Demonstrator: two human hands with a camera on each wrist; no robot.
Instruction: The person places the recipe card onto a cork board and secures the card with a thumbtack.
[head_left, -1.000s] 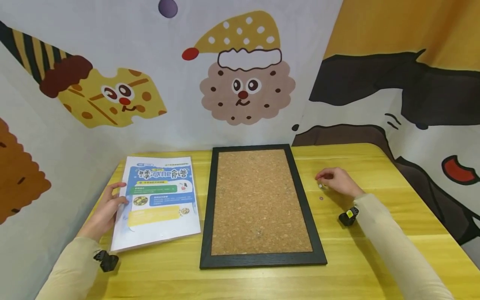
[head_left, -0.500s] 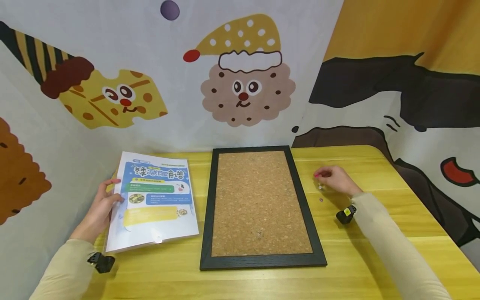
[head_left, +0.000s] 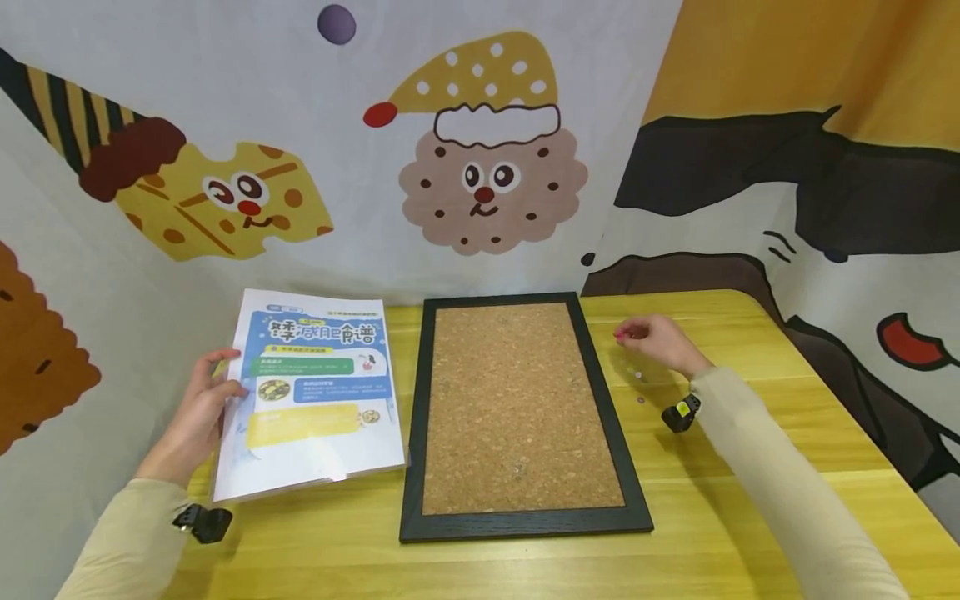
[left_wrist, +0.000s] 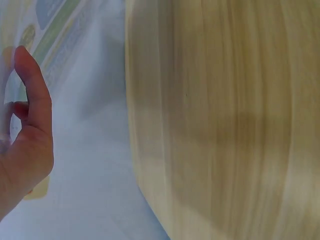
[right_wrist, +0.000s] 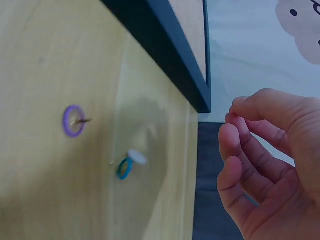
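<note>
A printed poster sheet in a clear plastic sleeve (head_left: 322, 375) leans up off the table at the left, its lower right corner close to the cork board. My left hand (head_left: 197, 408) holds its left edge between thumb and fingers; the left wrist view shows the thumb (left_wrist: 37, 90) against the clear plastic. My right hand (head_left: 660, 343) is raised beside the board's right edge, pinching a small pink thumbtack (head_left: 621, 334), mostly hidden by the fingertips. Below it on the table lie a purple thumbtack (right_wrist: 74, 121), a blue one and a white one (right_wrist: 136, 156).
A cork board (head_left: 517, 408) in a black frame (head_left: 525, 525) lies in the middle of the yellow wooden table (head_left: 750, 483). Behind the table hangs a white cloth (head_left: 345, 250) with cartoon prints. The table's right edge slopes away beyond the right arm.
My left hand has raised the sheet slightly, then shifted it right toward the board. The right hand has lifted from beside the tacks and moved up and left with the pink thumbtack.
</note>
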